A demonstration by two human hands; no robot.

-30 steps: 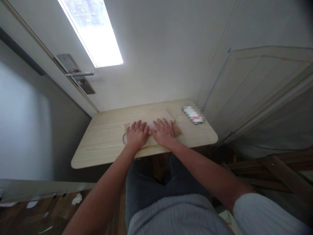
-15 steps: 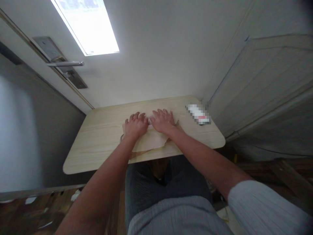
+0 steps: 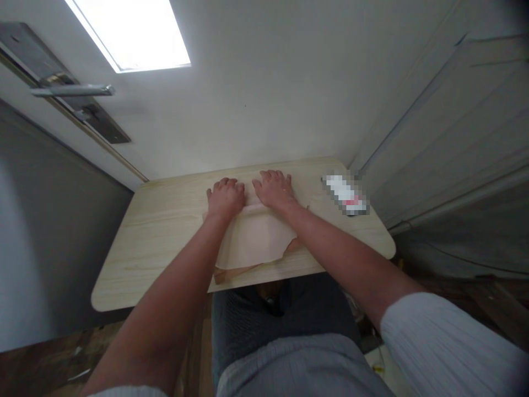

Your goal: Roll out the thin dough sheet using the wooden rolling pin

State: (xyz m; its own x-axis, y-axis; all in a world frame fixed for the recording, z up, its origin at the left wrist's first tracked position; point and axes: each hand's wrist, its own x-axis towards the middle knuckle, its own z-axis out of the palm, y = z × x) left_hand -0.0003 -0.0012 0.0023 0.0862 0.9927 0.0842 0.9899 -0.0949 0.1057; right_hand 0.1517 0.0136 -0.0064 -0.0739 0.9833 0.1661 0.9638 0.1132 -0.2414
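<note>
A tan sheet of brown paper (image 3: 254, 242) lies on the light wooden table (image 3: 165, 231), its near edge reaching the table's front edge. My left hand (image 3: 225, 197) presses on the far left part of the sheet with fingers curled down. My right hand (image 3: 275, 190) lies flat beside it on the far right part, fingers stretched forward. The two hands sit close together, a small gap between them. A darker brown layer (image 3: 231, 273) shows under the sheet's near edge.
A small blurred white and red object (image 3: 346, 194) lies at the table's far right corner. A white door with a metal handle (image 3: 70, 91) stands behind on the left. White panelled furniture (image 3: 454, 132) borders the right side. My lap is under the table's front edge.
Both hands have slid away from me across the paper toward the far edge of the table. More of the sheet now shows behind my wrists.
</note>
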